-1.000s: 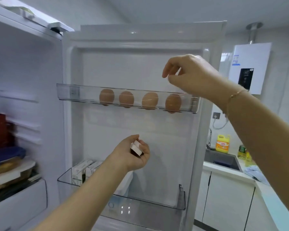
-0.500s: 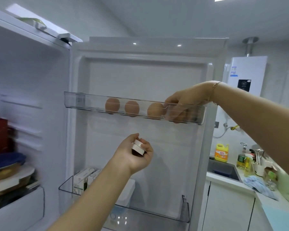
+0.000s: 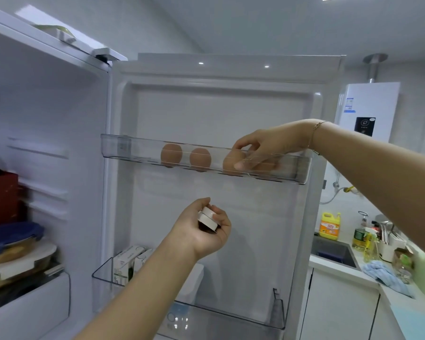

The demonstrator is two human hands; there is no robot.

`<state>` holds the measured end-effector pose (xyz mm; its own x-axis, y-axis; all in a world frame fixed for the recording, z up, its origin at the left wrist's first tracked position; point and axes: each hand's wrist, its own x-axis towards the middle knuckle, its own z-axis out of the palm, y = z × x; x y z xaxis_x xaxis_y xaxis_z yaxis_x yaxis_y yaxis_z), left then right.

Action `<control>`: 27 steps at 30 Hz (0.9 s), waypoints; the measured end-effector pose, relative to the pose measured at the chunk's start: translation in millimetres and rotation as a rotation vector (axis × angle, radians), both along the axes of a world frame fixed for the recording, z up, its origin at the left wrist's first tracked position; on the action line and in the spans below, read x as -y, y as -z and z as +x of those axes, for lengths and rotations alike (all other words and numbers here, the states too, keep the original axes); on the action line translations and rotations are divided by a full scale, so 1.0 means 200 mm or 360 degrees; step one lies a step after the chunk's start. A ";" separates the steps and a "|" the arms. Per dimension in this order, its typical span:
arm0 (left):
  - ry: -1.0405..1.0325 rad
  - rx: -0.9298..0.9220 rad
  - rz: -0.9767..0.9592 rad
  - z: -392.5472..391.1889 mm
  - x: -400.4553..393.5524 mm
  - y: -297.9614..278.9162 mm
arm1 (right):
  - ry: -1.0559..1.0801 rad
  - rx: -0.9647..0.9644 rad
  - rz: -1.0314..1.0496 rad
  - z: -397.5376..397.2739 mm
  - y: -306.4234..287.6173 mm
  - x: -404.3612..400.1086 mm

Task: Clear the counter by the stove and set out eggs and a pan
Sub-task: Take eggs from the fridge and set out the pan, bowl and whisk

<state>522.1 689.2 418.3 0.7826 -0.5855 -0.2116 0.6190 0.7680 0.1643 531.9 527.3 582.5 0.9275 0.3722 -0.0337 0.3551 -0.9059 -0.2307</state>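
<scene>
Fridge door (image 3: 221, 114) stands wide open, white inner liner facing the camera; fridge interior at 9 o'clock, w/ a red box (image 3: 1, 197) and lidded glass dishes (image 3: 15, 244) on the shelves. Clear upper door shelf (image 3: 133, 149) runs across the middle of the view, tilted down toward 3 o'clock. Eggs sit in it: two brown ones alone, egg (image 3: 171, 155) and 2nd egg (image 3: 200, 159), side by side, not touching.

Right hand (image 3: 268, 146) reaches in over the shelf rim from 3 o'clock, fingers curled down around a 3rd egg (image 3: 232, 161); thumb on its front. A 4th egg seems to sit under the palm, blurred thru the plastic, can't be sure. Thin bracelet (image 3: 315, 133) on that wrist.

Left hand (image 3: 204, 229) is held up below the shelf, at 6 o'clock from the eggs, loosely closed on a small white round item (image 3: 207, 218).

Lower door bin (image 3: 103, 273) at 7 o'clock holds cartons (image 3: 128, 261).

Room: kitchen at 4 o'clock, white counter (image 3: 334, 267) w/ dark sink (image 3: 334, 251), yellow bottle (image 3: 330, 225) behind it, blue cloth (image 3: 383, 273) by the sink, jars and utensils further along. White water heater (image 3: 368, 109) on the wall at 2 o'clock. No pan or stove in view.
</scene>
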 end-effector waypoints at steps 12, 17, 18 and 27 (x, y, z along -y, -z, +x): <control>0.0010 -0.0003 -0.0019 -0.02 -0.01 0.00 | 0.0014 0.0014 -0.0066 0.04 0.02 -0.09; 0.0053 0.0068 -0.0017 -0.05 0.01 0.00 | -0.0031 0.0204 0.0716 -0.05 0.00 0.02; 0.0064 0.0078 -0.0019 -0.06 0.03 0.00 | -0.0031 0.0246 0.0940 -0.09 0.00 0.05; 0.0324 0.0265 0.0004 -0.27 0.29 0.04 | 0.0137 -0.0116 0.2547 -0.56 0.42 0.41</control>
